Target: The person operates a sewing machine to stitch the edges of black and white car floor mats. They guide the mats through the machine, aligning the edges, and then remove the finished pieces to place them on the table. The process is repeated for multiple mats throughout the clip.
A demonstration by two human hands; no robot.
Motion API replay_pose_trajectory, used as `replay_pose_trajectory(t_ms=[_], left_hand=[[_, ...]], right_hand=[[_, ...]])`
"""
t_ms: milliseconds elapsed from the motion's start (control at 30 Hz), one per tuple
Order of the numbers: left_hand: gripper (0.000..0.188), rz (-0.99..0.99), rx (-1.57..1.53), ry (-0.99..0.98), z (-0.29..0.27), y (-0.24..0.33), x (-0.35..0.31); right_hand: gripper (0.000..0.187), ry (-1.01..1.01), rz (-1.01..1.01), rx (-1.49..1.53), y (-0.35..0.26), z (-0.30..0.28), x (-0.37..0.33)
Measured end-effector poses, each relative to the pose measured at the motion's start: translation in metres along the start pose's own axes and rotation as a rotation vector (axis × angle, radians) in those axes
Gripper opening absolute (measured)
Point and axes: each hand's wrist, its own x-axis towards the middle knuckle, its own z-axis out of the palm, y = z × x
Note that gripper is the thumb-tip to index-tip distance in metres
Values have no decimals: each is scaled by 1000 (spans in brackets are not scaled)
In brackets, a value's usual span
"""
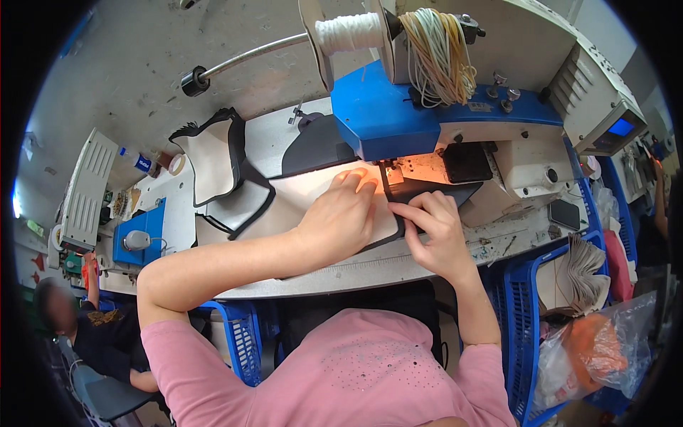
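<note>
At the blue machine [384,107], the white panel [295,188] lies on the table [341,276] beneath your left hand [338,217], fingers extended and unclenched, while your right hand [432,231] pinches its dark edge [386,186].

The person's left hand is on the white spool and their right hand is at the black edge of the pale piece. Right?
Not quite: in the head view the left hand lies on the pale piece, not on the white spool. The right hand is at the black edge, as you said.
</note>
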Motion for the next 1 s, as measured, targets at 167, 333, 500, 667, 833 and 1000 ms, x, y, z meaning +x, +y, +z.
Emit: replay_pose_trajectory(t_ms=[167, 333, 500, 667, 833, 1000], left_hand=[[30, 57, -80, 58, 5, 0, -3], [33, 161, -96, 55, 3, -12, -1], [32, 192, -140, -30, -2, -29, 3], [28, 216, -160, -85, -11, -39, 13], [24, 272, -158, -103, -21, -50, 25], [28, 326, -90, -135, -28, -58, 34]], right_hand=[[31, -42, 8, 9, 1, 1, 1], [31, 7, 10, 2, 1, 4, 6], [31, 36, -11, -62, 2, 9, 6], [30, 43, 4, -80, 2, 12, 6], [27, 56, 5, -55, 3, 11, 6], [22, 61, 22, 3, 4, 7, 2]])
